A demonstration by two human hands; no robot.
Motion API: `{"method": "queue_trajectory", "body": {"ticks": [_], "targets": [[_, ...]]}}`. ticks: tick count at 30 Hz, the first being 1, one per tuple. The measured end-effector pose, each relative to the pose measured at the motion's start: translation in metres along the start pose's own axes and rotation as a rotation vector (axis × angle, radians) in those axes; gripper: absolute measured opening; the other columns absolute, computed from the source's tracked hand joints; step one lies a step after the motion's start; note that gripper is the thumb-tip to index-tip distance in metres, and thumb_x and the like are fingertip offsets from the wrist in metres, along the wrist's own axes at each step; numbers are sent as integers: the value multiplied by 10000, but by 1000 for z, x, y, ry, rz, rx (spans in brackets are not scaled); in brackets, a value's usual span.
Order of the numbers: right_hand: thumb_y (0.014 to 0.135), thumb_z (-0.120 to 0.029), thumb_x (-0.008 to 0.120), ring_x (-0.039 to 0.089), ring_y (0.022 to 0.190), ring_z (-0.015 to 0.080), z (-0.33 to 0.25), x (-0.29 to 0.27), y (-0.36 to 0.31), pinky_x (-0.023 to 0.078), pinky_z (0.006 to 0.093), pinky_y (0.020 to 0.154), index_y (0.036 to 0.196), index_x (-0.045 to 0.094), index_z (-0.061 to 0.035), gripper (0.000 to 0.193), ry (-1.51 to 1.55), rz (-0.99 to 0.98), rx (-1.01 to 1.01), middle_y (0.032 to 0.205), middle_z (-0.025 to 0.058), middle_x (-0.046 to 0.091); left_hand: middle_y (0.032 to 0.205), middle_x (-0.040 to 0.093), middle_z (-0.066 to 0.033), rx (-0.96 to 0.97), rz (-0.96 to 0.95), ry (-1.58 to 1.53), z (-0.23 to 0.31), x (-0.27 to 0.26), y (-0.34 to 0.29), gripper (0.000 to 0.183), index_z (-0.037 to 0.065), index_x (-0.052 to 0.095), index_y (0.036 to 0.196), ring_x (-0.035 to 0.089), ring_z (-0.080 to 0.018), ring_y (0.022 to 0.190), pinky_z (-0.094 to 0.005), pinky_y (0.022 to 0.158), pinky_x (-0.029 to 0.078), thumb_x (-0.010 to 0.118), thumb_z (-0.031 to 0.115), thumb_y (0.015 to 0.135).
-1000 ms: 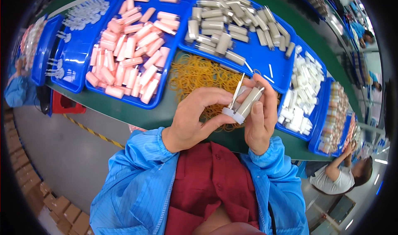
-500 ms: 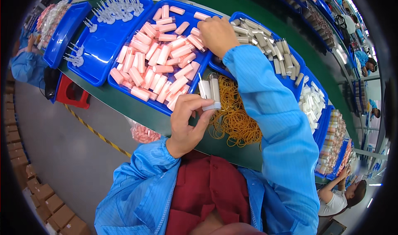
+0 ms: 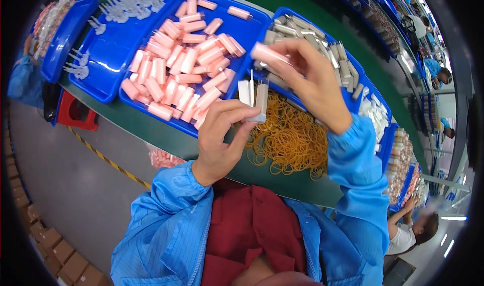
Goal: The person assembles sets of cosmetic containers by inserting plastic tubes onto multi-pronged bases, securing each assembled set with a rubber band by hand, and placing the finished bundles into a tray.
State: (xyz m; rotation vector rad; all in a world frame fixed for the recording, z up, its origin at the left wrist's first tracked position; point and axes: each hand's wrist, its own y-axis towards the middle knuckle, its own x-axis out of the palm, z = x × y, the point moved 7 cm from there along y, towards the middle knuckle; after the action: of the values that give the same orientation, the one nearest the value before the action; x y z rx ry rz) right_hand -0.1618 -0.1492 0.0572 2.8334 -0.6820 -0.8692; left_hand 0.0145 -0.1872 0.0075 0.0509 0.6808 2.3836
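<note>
My left hand pinches a clear plastic base between thumb and fingers, above the table's near part. Upright on the base stand a white tube, a grey-beige tube and a thin bare white prong. My right hand grips a pink tube with a clear end, tilted and slightly blurred, above and to the right of the base. The two tubes on the base do not touch the pink one. Many more pink tubes lie loose in the blue tray.
A heap of orange rubber bands lies under my hands. To the right, blue trays hold grey tubes and white pieces. Pronged clear bases stand in a left tray. A red stool is beside the table; another person sits right.
My right hand has come back from the far edge of the pink tray, bringing a pink tube toward the base. My left hand keeps its hold, shifted slightly in view.
</note>
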Motion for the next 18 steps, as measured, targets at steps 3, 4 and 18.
{"method": "queue_trajectory", "body": {"ticks": [3,4,18], "targets": [[996,-282,530,528,711,66,23,-29,-42,418,219,610,1011,616,-24,272,219,62,225,790,18,610,1019,618,-107,116,-195,-10,16,12,8,268,30,683,1040,617,-230,884,-300,744,508,695,-73,793],[1011,-315,503,477,656,35,35,-36,-57,368,199,564,967,617,-35,305,334,112,349,738,-8,582,1023,627,-103,78,-264,-87,18,18,7,293,37,687,1050,619,-246,908,-322,779,496,698,-70,777],[1014,-249,491,444,606,134,48,-54,-142,345,274,579,781,563,-53,313,216,305,301,731,41,528,1036,667,-41,232,-677,-17,50,88,-12,282,102,694,1031,630,-201,906,-319,703,424,724,13,765]]}}
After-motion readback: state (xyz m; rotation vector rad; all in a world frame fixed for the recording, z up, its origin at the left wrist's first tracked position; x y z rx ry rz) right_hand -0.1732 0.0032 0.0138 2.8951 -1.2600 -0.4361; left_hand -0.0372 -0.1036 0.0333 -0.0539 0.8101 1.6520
